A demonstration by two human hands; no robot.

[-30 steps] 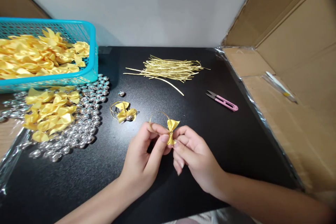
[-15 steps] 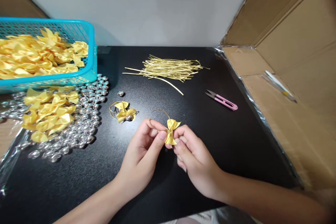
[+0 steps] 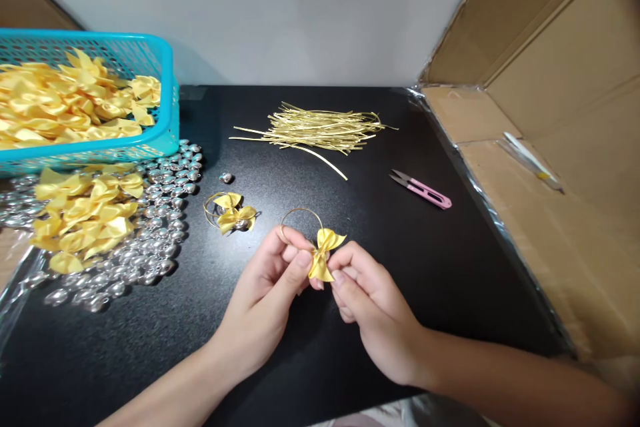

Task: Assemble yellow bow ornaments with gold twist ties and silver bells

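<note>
A small yellow ribbon bow (image 3: pixel 324 255) with a gold wire loop (image 3: pixel 300 214) arching off it is pinched between both my hands above the black table (image 3: pixel 450 260). My left hand (image 3: pixel 267 297) grips the bow's left side and one end of the loop with thumb and fingers closed. My right hand (image 3: pixel 367 303) pinches the bow from the right, fingers curled. Two bows with wire loops (image 3: pixel 228 211) lie just to the left of my hands.
A turquoise basket (image 3: pixel 165 107) full of yellow bows stands at the back left. In front of it lie loose yellow bows (image 3: pixel 85 210) on a spread of silver beads (image 3: pixel 165 213). Gold wire strips (image 3: pixel 323 130) and pink snips (image 3: pixel 423 189) lie further back. Cardboard (image 3: pixel 550 147) walls the right.
The bow has turned slightly in my fingers and the wire loop has opened out wider to the left. The view has drifted a little to the right.
</note>
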